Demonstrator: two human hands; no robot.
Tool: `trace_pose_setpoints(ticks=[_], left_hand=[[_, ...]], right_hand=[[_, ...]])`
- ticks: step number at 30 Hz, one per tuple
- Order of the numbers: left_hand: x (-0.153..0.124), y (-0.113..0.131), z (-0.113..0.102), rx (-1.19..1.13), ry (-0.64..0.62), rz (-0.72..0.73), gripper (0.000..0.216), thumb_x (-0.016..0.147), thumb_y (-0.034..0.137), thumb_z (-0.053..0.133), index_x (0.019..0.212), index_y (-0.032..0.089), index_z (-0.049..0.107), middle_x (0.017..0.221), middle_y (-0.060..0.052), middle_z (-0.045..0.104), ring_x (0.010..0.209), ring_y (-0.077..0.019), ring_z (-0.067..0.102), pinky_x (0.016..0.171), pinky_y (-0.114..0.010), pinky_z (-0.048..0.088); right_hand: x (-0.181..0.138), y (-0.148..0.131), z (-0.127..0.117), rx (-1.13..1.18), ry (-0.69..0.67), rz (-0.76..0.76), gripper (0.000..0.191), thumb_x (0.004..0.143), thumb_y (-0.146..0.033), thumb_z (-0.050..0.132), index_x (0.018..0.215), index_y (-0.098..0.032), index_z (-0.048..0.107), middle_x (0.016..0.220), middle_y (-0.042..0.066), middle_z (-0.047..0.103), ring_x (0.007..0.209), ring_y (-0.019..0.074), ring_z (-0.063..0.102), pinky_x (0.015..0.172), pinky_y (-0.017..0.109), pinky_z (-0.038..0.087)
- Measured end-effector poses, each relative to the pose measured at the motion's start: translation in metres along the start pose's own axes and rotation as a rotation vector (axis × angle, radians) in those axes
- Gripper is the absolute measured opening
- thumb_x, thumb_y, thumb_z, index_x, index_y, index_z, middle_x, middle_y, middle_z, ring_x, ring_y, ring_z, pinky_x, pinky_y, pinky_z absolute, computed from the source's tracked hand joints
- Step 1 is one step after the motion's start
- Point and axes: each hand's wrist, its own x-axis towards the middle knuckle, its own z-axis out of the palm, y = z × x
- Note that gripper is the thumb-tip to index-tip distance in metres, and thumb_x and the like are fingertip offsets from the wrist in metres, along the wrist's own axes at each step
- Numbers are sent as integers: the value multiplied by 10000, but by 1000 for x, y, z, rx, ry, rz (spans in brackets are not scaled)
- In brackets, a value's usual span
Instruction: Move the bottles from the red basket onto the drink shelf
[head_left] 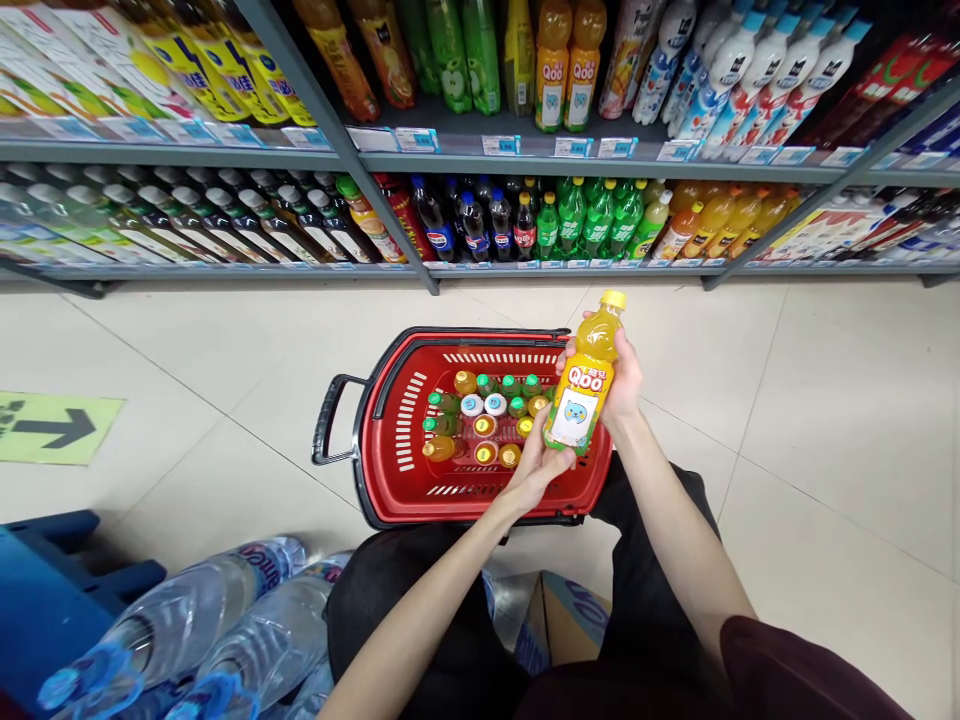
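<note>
I hold a yellow Qoo juice bottle point(587, 385) with a yellow cap in both hands, above the right side of a red shopping basket point(397, 430). My right hand point(621, 385) wraps round the bottle's upper body from behind. My left hand point(538, 465) cups its base from below. The bottle tilts slightly, label facing me. Inside the basket stand several bottles point(484, 420) seen from above, with green, yellow and white caps.
The basket sits on a pale tiled floor point(825, 420) with its black handle point(334, 420) folded out to the left. Shelves point(525, 150) full of drinks run across the back. Packs of water bottles point(225, 630) and a blue crate point(45, 590) lie at lower left.
</note>
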Motion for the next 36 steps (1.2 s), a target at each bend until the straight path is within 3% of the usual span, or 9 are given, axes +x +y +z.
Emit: trace_pose_setpoints(ticks=[4,12,19,23,27,31,36], left_hand=[[0,-1,0,-31,-25,-22,753,839,519,787,1445,259,424,1184,-99,668,757,-167,629,622,-294,484],[3,-5,-3,-27,-19,-36,634,891,520,732,1391,251,450,1190,-100,664,743,-160,627,589,-283,438],[3,-1,-2,0,-15,-35,653,864,552,740,1366,224,482,998,-66,705,672,-166,617,581,-290,397],[7,2,2,-120,9,-54,645,844,568,739,1330,213,508,950,-56,716,604,-151,591,557,-289,405],[8,7,7,-320,22,-165,589,877,655,598,1181,150,613,882,-91,717,502,-130,505,431,-261,301],[3,10,7,-416,43,-279,579,929,649,449,1008,118,666,670,-49,646,371,-66,348,474,-258,305],[-6,13,8,-543,47,-409,433,1015,416,387,919,107,674,492,47,458,324,-34,137,489,-234,298]], right_hand=[[0,1,-1,23,-25,-16,699,820,-700,581,1358,-256,535,782,6,660,793,224,704,749,381,568],[0,1,-1,21,-31,-25,696,833,-690,584,1373,-255,520,794,16,666,791,228,701,746,382,560],[0,1,-1,17,-26,-17,708,823,-696,599,1374,-259,527,808,24,674,819,237,708,738,382,564],[-1,1,0,32,-42,-16,713,798,-698,639,1347,-254,547,830,30,696,871,248,716,759,390,576],[-4,-2,2,-10,-107,39,679,826,-735,584,1290,-239,605,889,60,732,927,258,719,767,395,581],[-7,-3,2,-64,-188,59,676,836,-747,576,1268,-230,638,889,67,744,939,273,726,770,411,590],[-9,-3,2,-153,-238,59,681,803,-733,663,1258,-225,653,908,72,755,934,289,737,777,427,601]])
